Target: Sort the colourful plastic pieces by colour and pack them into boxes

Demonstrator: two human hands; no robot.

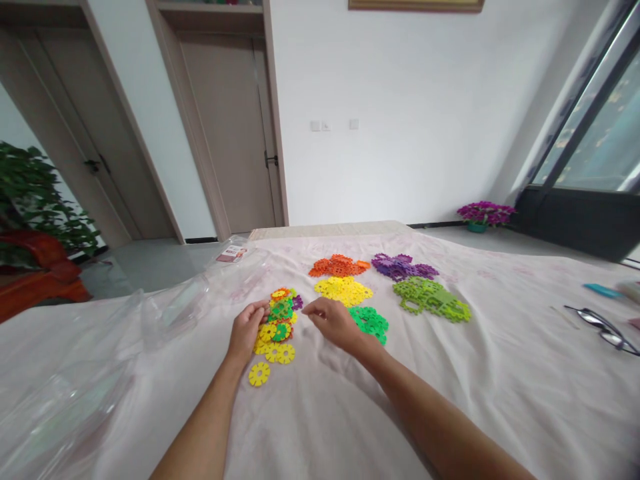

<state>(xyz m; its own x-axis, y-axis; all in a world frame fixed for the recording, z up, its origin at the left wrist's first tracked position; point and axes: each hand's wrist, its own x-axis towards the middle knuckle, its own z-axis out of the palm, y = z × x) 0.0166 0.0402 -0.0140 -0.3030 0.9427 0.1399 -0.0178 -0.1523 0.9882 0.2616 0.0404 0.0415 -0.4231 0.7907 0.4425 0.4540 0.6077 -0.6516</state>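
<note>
Lying left of the yellow pile, the mixed disc cluster meets the left hand, fingers curled, grasp unclear; the right hand, front-left of that pile, pinches, contents indiscernible. Behind the yellow pile sits the orange pile.

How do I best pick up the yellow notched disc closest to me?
I'd pinch the yellow notched disc by its rim, coming from above on the near side. It lies flat on the cloth, and the other yellow discs are beyond it, leaving the near edge free.
</note>
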